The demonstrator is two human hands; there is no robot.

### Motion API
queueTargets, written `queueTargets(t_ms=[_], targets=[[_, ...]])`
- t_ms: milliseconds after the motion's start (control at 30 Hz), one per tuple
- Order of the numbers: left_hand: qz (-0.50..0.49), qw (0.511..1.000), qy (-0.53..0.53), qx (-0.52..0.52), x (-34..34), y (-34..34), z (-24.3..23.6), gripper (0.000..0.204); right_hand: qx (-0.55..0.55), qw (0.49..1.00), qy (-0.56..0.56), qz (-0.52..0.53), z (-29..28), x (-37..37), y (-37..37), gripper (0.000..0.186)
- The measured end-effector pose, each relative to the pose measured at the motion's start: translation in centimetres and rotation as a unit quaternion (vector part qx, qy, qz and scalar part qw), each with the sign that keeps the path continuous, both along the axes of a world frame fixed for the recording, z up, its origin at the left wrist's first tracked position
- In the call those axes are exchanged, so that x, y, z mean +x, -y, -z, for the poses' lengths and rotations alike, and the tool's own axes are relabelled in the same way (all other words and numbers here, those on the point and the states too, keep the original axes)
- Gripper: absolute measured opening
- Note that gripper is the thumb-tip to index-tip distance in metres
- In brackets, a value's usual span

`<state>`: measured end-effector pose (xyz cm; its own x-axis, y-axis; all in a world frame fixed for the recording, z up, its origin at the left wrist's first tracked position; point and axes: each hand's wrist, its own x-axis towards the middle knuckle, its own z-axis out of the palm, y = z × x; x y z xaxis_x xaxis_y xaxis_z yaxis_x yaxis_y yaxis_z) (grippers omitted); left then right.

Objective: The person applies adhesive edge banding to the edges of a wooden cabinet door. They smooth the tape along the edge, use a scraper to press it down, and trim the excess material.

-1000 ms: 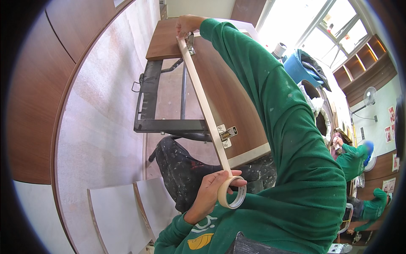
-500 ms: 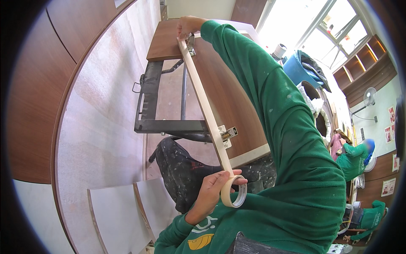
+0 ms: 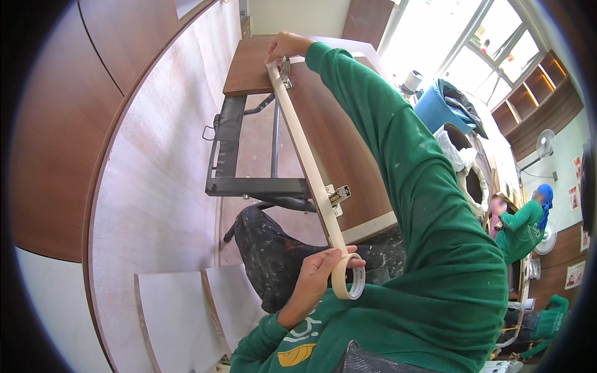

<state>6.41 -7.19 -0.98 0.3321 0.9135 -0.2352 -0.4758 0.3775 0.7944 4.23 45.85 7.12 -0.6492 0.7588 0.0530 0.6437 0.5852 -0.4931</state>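
My left hand (image 3: 315,273), close to my body, grips a roll of cream masking tape (image 3: 339,281) with thumb and fingers. From the roll a straight strip runs away from me along the left edge of a brown wooden door panel (image 3: 339,155). At the far end of that edge, the bent fingers of my right hand (image 3: 287,48) pinch down on the strip, fingertips partly hidden. Two metal hinges sit on the panel beside this edge: a near hinge (image 3: 338,195) and a far hinge (image 3: 285,74) next to my right hand.
A dark metal trestle (image 3: 258,186) stands under the panel, with another brown board (image 3: 245,71) on it. White panels (image 3: 174,311) lean at lower left. A blue bin (image 3: 435,107) stands beyond my right arm. Two people in green work at far right, one person (image 3: 525,224) nearer the window.
The view has shifted slightly, so the scene sits a little lower and to the right. Both hands keep their hold on the tape; the farther co-worker has moved a little.
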Motion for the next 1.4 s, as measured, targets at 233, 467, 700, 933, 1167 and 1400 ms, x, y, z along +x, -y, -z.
queueTargets(t_ms=[233, 467, 700, 933, 1167, 1400], targets=[[0.003, 1.0, -0.002, 0.003, 0.6, -0.3, -0.4, 0.048, 0.036, 0.999, -0.018, 0.023, 0.3, 2.2, -1.2, 0.042], [-0.017, 1.0, -0.013, 0.002, 0.1, 0.0, -0.1, 0.048, 0.139, 0.946, -0.264, 0.123, -2.3, 4.2, 7.4, 0.037], [-0.016, 1.0, -0.009, 0.005, 0.0, 0.1, -0.1, 0.047, -0.042, 0.986, -0.144, 0.073, 0.4, 11.5, 17.7, 0.045], [-0.028, 0.999, -0.016, 0.001, 0.5, 0.1, 0.6, 0.046, -0.009, 0.993, -0.077, 0.092, 2.4, 11.2, 21.4, 0.049], [-0.039, 0.999, -0.009, 0.003, 0.7, 0.2, 0.9, 0.045, 0.077, 0.993, -0.055, 0.073, 3.1, 10.1, 22.5, 0.04], [-0.042, 0.999, -0.011, -0.007, 0.5, 0.3, 0.5, 0.046, 0.044, 0.995, -0.029, 0.081, 3.0, 9.7, 22.0, 0.037]])
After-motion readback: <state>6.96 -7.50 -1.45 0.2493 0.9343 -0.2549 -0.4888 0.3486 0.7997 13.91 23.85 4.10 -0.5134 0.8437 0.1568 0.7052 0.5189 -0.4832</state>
